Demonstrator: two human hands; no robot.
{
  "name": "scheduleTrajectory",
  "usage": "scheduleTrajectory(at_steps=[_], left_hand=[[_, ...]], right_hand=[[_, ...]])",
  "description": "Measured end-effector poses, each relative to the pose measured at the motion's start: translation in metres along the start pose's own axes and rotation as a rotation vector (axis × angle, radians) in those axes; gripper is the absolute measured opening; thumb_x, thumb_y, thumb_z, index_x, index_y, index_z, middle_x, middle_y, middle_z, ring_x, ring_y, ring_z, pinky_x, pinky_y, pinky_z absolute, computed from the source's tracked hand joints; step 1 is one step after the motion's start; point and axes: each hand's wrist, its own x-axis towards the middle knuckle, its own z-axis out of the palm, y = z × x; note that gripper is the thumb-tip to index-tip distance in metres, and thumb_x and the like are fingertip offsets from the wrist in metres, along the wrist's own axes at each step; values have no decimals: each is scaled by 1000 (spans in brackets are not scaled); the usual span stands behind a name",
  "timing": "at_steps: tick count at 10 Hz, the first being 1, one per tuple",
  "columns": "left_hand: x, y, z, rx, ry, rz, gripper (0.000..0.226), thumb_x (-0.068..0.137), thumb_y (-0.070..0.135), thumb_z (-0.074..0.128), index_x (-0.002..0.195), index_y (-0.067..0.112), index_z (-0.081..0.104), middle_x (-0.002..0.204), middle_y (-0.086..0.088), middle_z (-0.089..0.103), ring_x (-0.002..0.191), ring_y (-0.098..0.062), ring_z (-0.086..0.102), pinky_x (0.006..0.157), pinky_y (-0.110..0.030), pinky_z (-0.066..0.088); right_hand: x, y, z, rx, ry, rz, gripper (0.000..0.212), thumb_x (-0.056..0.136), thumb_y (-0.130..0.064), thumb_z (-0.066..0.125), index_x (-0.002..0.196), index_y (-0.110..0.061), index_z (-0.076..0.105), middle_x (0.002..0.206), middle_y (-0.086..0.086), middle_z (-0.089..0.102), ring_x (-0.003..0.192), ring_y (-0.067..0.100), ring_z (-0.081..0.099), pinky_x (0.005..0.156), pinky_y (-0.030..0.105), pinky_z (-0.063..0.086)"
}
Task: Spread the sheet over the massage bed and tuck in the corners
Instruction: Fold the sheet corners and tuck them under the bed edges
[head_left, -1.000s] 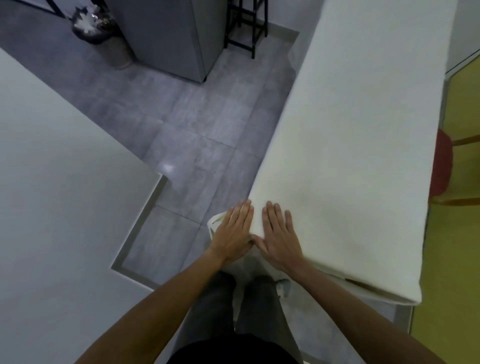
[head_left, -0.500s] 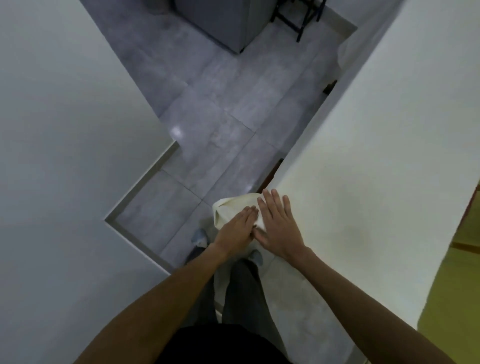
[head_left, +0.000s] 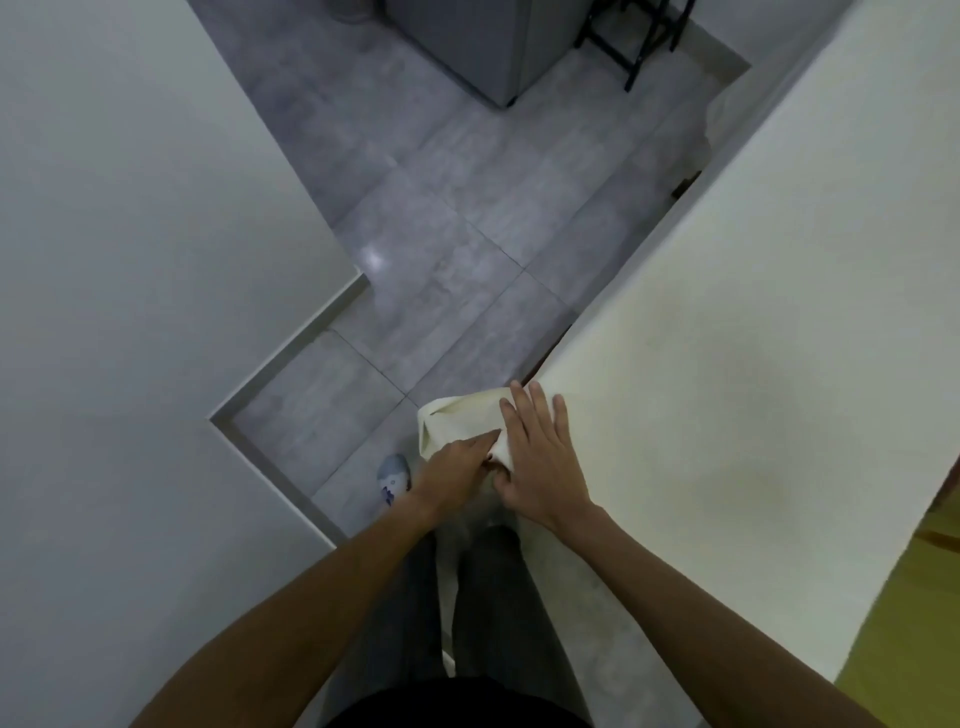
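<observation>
A cream sheet (head_left: 753, 322) covers the massage bed, which runs from lower middle to upper right. At the bed's near left corner the sheet bunches into a loose fold (head_left: 457, 421) that hangs off the edge. My left hand (head_left: 457, 470) presses into this fold from the side, fingers together and pointing right. My right hand (head_left: 540, 462) lies flat on the corner with fingers spread, thumb touching the fold. The bed frame under the sheet is hidden.
A white wall (head_left: 130, 338) juts out on the left, leaving a narrow strip of grey tiled floor (head_left: 441, 249). A grey cabinet (head_left: 483, 47) and a black stool (head_left: 634, 36) stand at the far end. My feet are under the hands. Yellow floor (head_left: 914, 613) shows at right.
My view has turned left and closer to the corner. The left hand slid from the bed top down into the hanging fold; the right hand stays flat on the corner.
</observation>
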Motion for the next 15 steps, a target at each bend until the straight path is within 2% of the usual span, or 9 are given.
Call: scheduleTrajectory(at_steps=[2,3,4,6,7,8,10,12,15], left_hand=[[18,-33,26,53,75,-66,59,89,43,66,139,17,47,130,-7,60,121,-23,56,108,-36,42],[30,-45,37,-12,48,-172,53,95,8,52,144,29,45,135,-8,58,123,-24,55,105,-32,43],[40,-59,50,-41,81,-201,61,93,2,50,145,31,42,141,-7,54,127,-24,52,106,-32,40],[51,-105,64,50,81,-17,56,90,1,50,143,16,47,142,-12,52,127,-30,52,108,-38,40],[51,-129,68,13,110,87,56,79,-8,53,134,2,54,134,-23,56,119,-41,57,102,-54,46],[44,-143,65,53,111,66,57,76,-14,54,131,-2,55,131,-27,56,115,-46,58,98,-53,45],[20,-177,52,46,31,-109,39,97,13,52,136,7,55,134,-21,56,120,-35,55,102,-34,40],[8,-218,65,35,5,-175,40,96,15,46,135,8,56,132,-18,59,116,-34,59,99,-37,44],[10,-240,29,230,155,-52,55,88,30,29,113,-4,64,101,-29,66,79,-42,68,63,-49,57]], right_hand=[[0,0,3,29,62,-5,76,85,-49,46,149,-9,37,164,15,23,154,34,9,123,57,8],[1,0,3,50,87,-10,76,85,-46,44,149,-6,35,163,17,22,154,35,9,123,57,7],[2,0,6,38,96,-11,76,85,-47,45,149,-7,35,164,16,20,154,35,9,124,56,6],[3,2,11,26,92,-12,79,83,-48,57,148,-9,36,165,15,18,154,33,4,124,55,3],[5,1,8,14,72,-4,78,83,-44,57,148,-8,36,164,15,18,154,33,3,124,55,2],[5,0,7,-1,48,-2,78,82,-40,61,147,-6,37,165,16,17,154,34,2,124,56,1],[5,-3,5,-21,41,9,72,84,-39,59,145,-6,39,164,16,19,154,34,2,123,57,2],[6,-3,8,1,51,6,74,82,-40,61,144,-6,42,164,15,20,154,33,3,124,53,-2],[6,-6,6,-3,55,7,73,80,-37,62,142,-5,43,163,16,21,154,34,5,124,54,1]])
